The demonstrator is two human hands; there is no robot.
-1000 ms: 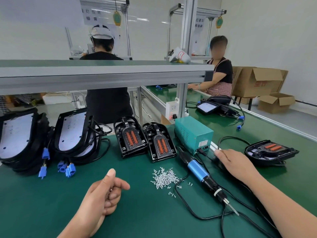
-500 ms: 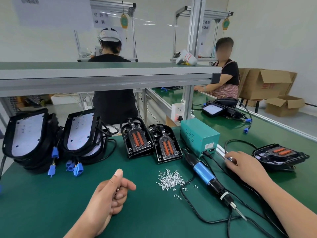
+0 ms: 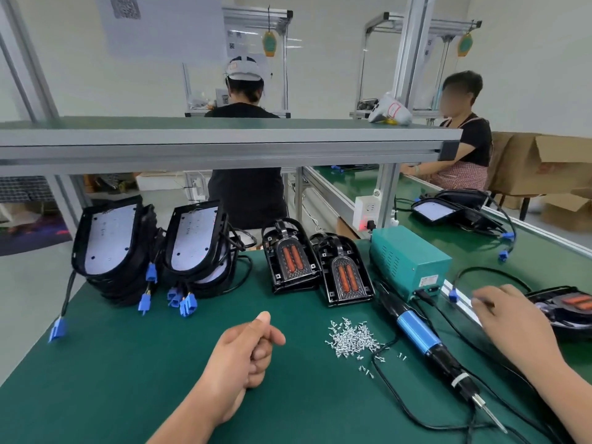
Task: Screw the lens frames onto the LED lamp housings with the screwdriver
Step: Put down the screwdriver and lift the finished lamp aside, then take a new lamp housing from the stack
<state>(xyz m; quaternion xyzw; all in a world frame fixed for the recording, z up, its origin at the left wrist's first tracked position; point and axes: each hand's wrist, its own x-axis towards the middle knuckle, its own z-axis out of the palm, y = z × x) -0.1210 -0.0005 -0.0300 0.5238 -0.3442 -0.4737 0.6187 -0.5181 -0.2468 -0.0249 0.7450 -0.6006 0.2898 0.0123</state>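
At the left edge of the green table [image 3: 96, 395] a blue connector [image 3: 57, 328] lies right on the rim, cabled to two stacks of lamp housings [image 3: 105, 248] tilted along the far edge. On the bare mat before them rests the left hand [image 3: 246, 354], fingers curled into a fist, thumb on top, nothing showing inside. Beyond it lean two black units with orange strips [image 3: 290, 261]. Rightward lie a screw pile [image 3: 352, 338], then the screwdriver [image 3: 416, 331], untouched, tip toward the near edge, cables looping round it, a green power box [image 3: 407, 257] behind. The right hand [image 3: 512, 322], fingers loosely extended and blurred, reaches beside another black unit [image 3: 567, 306] at the right edge; contact cannot be told.
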